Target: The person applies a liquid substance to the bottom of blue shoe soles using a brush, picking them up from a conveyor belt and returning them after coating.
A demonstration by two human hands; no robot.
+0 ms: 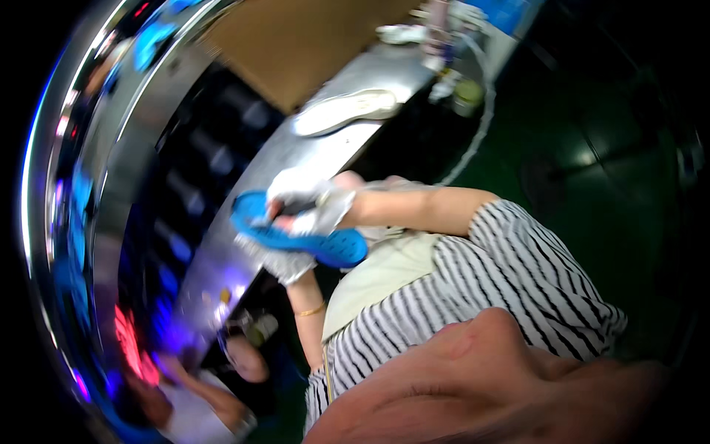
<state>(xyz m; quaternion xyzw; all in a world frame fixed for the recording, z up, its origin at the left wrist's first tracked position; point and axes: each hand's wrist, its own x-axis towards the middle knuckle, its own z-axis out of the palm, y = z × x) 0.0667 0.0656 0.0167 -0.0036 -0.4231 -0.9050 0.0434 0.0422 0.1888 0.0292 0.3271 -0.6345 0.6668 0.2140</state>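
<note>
A blue shoe sole (340, 248) with small holes at one end is held in front of my body, above the metal table's near edge. My left hand (277, 259), in a whitish glove, grips it from beneath; most of its fingers are hidden behind the sole. Over the sole's upper side lies my right hand (307, 206) in a white glove. Its bare fingertips are curled against the sole, and blur hides their exact grip. A white shoe-shaped piece (344, 112) rests on the metal table (274, 159) beyond my hands.
A brown cardboard sheet or box (296, 44) stands behind the table. At the table's far end are a jar (466, 96), white cloth-like items (403, 33) and a pale hose (481, 137). Another person (196, 407) works at lower left, beside dark racks (196, 170).
</note>
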